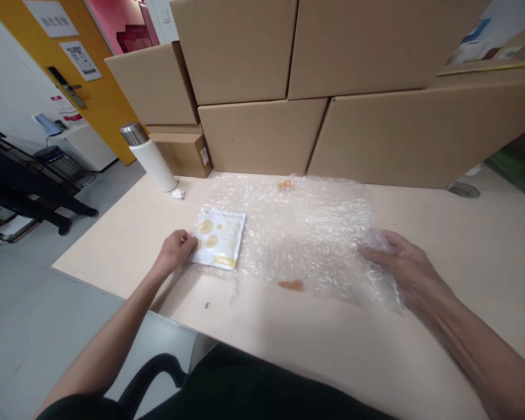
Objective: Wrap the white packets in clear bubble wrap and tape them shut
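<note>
Left hand [175, 249] on packet [221, 240], right hand [408, 263] gripping bubblewrap [289, 233]

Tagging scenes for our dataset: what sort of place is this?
Probably a workroom or stockroom: cardboard boxes stacked on a table, bubble wrap spread in front of them, and a yellow door bearing printed sheets.

Counter [254, 326]: pale wood look, smooth, matt. Wrap [306, 233]: clear plastic, bumpy, glossy, lots of glints. Pouch [221, 233] toward counter's front edge: smooth film, looks like plastic, slight sheen. Boxes [262, 137] along back edge: brown cardboard, smooth, matt. Bottle [155, 166] by back left corner: white body, smooth, near matt; cap [135, 134] bare metal, satin sheen. Scrap [178, 194] beside it: crumpled, matt, paper or tissue, can't tell.
</note>
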`<state>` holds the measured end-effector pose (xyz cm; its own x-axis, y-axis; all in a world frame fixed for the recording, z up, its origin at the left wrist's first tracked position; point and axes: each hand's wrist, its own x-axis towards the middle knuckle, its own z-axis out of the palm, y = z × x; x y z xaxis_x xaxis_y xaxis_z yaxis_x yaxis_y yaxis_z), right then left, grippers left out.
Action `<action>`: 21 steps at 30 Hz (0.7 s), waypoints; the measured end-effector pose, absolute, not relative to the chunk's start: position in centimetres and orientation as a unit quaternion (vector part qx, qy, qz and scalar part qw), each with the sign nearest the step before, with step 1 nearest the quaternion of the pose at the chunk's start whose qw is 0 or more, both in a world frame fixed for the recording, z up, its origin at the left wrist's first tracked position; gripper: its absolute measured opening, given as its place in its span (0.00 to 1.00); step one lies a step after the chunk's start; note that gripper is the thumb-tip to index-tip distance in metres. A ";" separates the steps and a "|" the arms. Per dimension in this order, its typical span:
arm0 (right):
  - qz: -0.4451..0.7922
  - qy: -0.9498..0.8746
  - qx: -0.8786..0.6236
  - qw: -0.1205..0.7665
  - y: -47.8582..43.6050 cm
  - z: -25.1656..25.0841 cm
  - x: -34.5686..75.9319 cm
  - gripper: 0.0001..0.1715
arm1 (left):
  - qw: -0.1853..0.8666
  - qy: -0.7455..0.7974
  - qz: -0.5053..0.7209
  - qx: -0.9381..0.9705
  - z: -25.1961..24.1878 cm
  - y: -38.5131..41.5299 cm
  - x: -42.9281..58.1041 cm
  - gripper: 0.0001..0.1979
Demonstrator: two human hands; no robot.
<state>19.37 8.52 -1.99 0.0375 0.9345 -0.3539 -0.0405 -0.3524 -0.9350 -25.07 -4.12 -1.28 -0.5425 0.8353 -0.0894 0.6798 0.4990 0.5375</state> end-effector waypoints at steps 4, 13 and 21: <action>0.546 -0.421 -0.606 0.397 8.6 -2.3 19.5 0.34 | 0.160 0.854 0.217 0.444 -1.0 -4.6 -24.5 0.12; 0.195 -0.782 -0.453 0.381 6.8 1.6 15.4 0.31 | 0.171 0.835 0.289 0.435 -2.4 -4.8 -25.3 0.25; 0.353 -0.889 -0.230 0.181 4.9 -0.1 0.1 0.22 | 0.270 0.787 0.424 0.357 -1.6 -5.1 -24.1 0.23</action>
